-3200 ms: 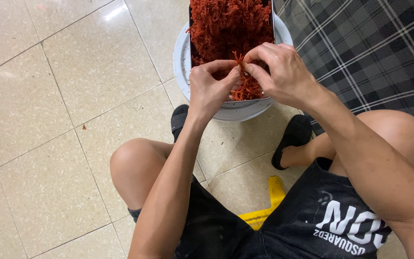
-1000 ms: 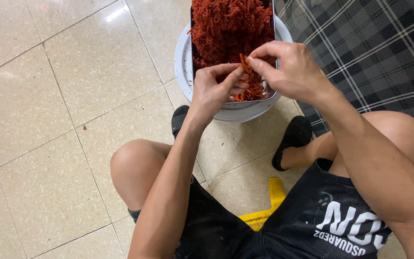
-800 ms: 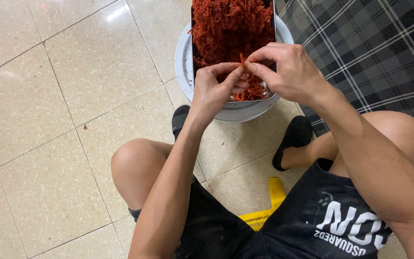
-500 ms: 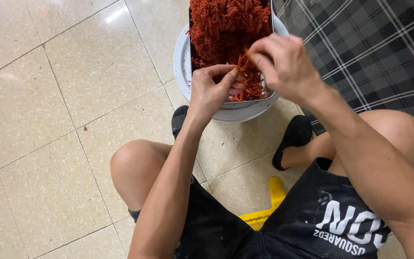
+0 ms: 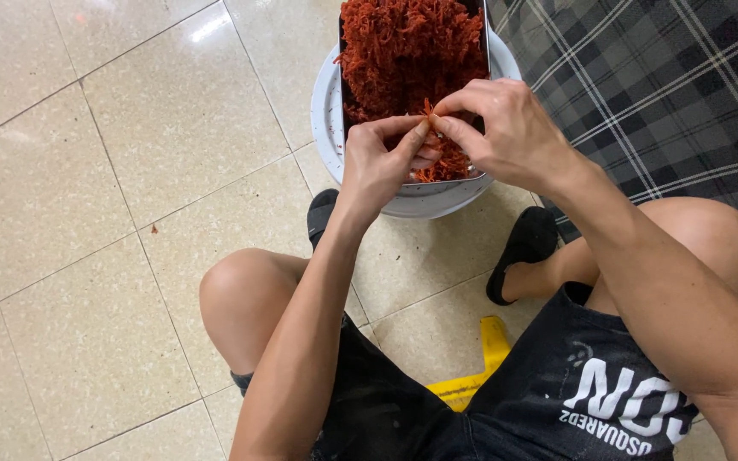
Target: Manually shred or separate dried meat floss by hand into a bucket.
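a person is sitting low over a pale tiled floor [image 5: 113, 171], knees spread, a yellow stool [image 5: 480, 367] showing between the legs and black slippers [image 5: 523, 252] planted just short of the work. both forearms are reaching forward and meeting over the near end of a metal tray [image 5: 482, 51], where the left hand [image 5: 382, 166] and the right hand [image 5: 506, 137] are closing fingertip to fingertip on one small clump of red-orange shreds [image 5: 429, 115]. each grip is pinched together on that clump, thumb against forefinger, the left from below and the right from above and slightly farther out, so the two hands are about equally near to it. the clump is standing roughly upright between the grips, its loose strands pointing away from the person toward the main heap, and it is sitting just above the tray's near edge rather than lifted clear of it. beyond the hands, the tray is running lengthwise away from the person and is holding a deep pile of red-orange shreds [image 5: 412, 47] that is filling it wall to wall. the tray is resting across a round white basin [image 5: 330, 111], whose contents cannot be seen. to the right, a dark plaid cloth [image 5: 642, 85] is lying beside the basin.
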